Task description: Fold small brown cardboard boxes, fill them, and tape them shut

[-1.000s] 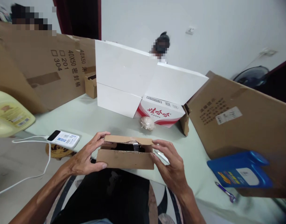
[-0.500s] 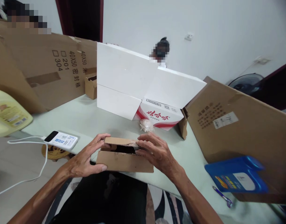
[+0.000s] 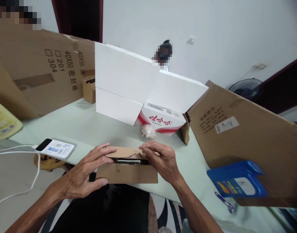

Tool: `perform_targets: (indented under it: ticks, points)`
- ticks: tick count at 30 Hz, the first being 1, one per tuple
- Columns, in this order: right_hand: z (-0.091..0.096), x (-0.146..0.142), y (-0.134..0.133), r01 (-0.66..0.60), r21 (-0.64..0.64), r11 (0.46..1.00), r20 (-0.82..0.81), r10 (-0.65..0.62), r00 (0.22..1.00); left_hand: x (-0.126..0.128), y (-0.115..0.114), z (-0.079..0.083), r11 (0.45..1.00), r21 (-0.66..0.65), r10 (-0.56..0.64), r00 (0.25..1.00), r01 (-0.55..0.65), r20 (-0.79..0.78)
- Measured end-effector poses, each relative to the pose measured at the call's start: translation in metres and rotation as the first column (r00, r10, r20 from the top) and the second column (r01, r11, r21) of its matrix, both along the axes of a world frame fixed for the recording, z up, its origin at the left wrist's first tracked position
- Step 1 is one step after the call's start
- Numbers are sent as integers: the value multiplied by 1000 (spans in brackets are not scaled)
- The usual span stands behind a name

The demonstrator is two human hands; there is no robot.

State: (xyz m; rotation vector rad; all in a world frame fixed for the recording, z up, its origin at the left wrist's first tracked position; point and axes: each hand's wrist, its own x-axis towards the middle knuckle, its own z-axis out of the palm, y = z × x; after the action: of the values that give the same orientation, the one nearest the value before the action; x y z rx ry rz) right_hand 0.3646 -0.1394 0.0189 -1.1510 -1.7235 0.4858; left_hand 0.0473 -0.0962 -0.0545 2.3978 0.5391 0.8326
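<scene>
A small brown cardboard box (image 3: 129,171) rests at the near edge of the pale green table (image 3: 90,123). My left hand (image 3: 82,176) grips its left end, thumb on the front face and fingers over the top flap. My right hand (image 3: 160,158) lies over the right part of the top, fingers curled on the flaps, which stand almost shut with a narrow dark slit between them. What lies inside is hidden.
A white and red carton (image 3: 148,97) with raised flaps stands behind, a wrapped ball (image 3: 148,131) before it. Large brown cartons (image 3: 245,139) flank the table. A blue jug (image 3: 237,183) and purple tool (image 3: 224,202) lie right; a white power bank (image 3: 55,149) with cable lies left.
My right hand has moved from the box's right end onto its top, and the flaps have been pressed down from wide open to almost shut. My left hand kept its hold.
</scene>
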Motion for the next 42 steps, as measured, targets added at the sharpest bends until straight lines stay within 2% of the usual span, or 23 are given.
perform_targets:
  ticks: [3, 5, 10, 15, 18, 22, 25, 28, 33, 39, 42]
  points:
    - [-5, 4, -1, 107, -222, 969, -207, -154, 966, 1, -2, -3, 999, 28, 28, 999, -27, -23]
    - [-7, 10, -1, 141, -313, 939, -326, -246, 913, 2, -3, -5, 998, 48, 43, 999, -42, -31]
    - [-4, 33, -1, 231, -286, 930, -542, -356, 761, 0, 3, -16, 991, 125, 57, 998, -52, -34]
    - [-9, 67, -7, 355, -304, 884, -593, -467, 656, -2, 9, -28, 980, 188, 64, 998, -63, -2]
    - [-21, 94, -10, 466, -305, 831, -557, -552, 620, 0, 9, -32, 983, 150, 104, 994, -106, 26]
    - [-42, 129, -9, 610, -259, 749, -447, -653, 612, 0, 8, -32, 985, 81, 151, 988, -154, 40]
    - [-57, 147, 2, 663, -216, 717, -394, -685, 613, 0, 10, -29, 985, 70, 154, 988, -155, 23]
    - [-70, 158, 25, 699, -161, 696, -341, -704, 623, 0, 10, -28, 986, 75, 151, 988, -152, 10]
    - [-92, 170, 76, 759, -16, 651, -177, -749, 639, -1, 5, -33, 982, 101, 158, 987, -158, 8]
    - [-116, 174, 129, 782, 128, 611, 73, -792, 607, -8, 9, -39, 975, 201, 103, 994, -96, -27]
    - [-122, 176, 144, 773, 180, 609, 179, -793, 583, -8, 6, -40, 976, 186, 119, 993, -114, -13]
